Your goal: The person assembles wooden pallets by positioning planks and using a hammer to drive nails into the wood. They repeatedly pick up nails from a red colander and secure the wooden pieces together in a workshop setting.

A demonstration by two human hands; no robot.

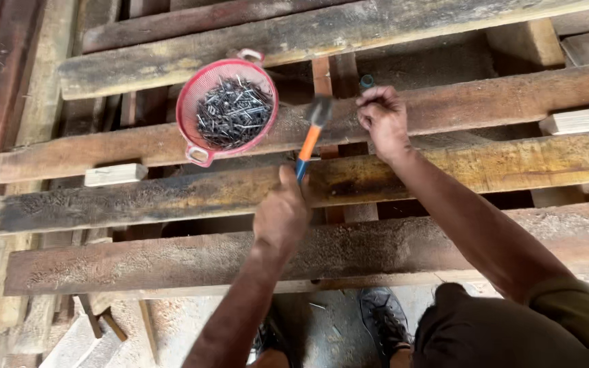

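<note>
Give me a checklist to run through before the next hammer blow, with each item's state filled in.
1. Left hand grips the hammer handle: ok.
2. Hammer head over the plank: ok, though blurred.
3. Right hand pinched at the strike spot; fingers beside the hammer head: not ok.
4. Nail upright under the fingers: cannot tell.
5. Red colander of nails resting on the planks, within reach: ok.

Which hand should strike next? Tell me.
Probably the left hand: it grips the orange-handled hammer, head raised over the plank. The right hand is pinched on that plank, seemingly steadying something too small to see.
</note>
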